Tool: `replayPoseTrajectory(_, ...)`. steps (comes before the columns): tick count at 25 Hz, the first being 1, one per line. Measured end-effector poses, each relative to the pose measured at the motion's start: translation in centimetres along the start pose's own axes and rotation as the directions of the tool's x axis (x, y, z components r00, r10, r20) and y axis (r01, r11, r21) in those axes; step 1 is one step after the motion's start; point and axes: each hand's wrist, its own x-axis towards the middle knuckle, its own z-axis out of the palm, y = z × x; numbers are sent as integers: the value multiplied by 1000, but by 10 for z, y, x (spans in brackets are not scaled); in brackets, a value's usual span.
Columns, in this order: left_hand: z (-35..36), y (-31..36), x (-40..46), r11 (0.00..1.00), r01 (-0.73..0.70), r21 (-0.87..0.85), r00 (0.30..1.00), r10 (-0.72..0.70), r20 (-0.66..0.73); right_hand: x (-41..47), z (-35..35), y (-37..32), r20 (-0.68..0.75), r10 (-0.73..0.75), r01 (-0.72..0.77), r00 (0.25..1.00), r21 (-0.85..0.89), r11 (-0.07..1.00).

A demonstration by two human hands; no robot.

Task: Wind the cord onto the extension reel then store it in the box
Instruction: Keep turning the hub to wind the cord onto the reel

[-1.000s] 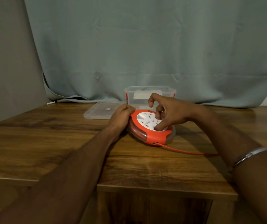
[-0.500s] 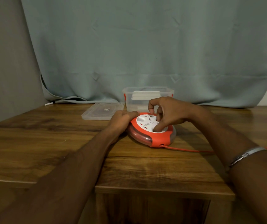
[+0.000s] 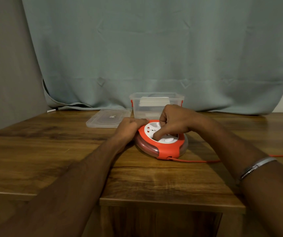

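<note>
Two hands are used on the extension reel (image 3: 161,144), just before the open box (image 3: 156,106): its left rim is gripped by the left hand (image 3: 128,127) for steadiness, while the white centre is turned by the curled fingers of the right hand (image 3: 175,122), so the cord (image 3: 197,161) is probably wound in.

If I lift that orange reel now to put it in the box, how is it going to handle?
The reel looks rigid and flat, so it should lift without flexing or rolling. Its smooth, clear rim may be slippery. The cord trails off to the right unwound, so it would probably dangle limply and drag across the table.
</note>
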Motion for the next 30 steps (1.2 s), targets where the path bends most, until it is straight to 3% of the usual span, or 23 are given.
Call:
replayPoseTrajectory(3,-1,-3,4,999,-6,-40,998,4,-65,-1,1,-2,-30,34,-33,999,24,999)
replayPoseTrajectory(7,0,-8,6,999,-24,42,991,29,-128,2,2,-2,-66,113,-113,991,13,994)
replayPoseTrajectory(12,-1,-7,5,992,-25,120,985,45,-166,14,25,-14,-286,241,-233,928,61,970)
replayPoseTrajectory(18,-2,-4,1,997,-20,76,989,30,-141,7,7,-4,-299,8,2,954,34,999)
replayPoseTrajectory(21,-2,-5,3,999,-29,30,991,33,-129,-3,-9,11,-136,-143,153,980,74,985)
replayPoseTrajectory(24,-1,-4,1,1000,-26,11,994,27,-110,-10,-21,18,-13,-193,193,981,123,973)
replayPoseTrajectory(30,-2,1,-3,999,10,-36,999,-11,-46,-7,-22,26,29,-243,235,970,155,959)
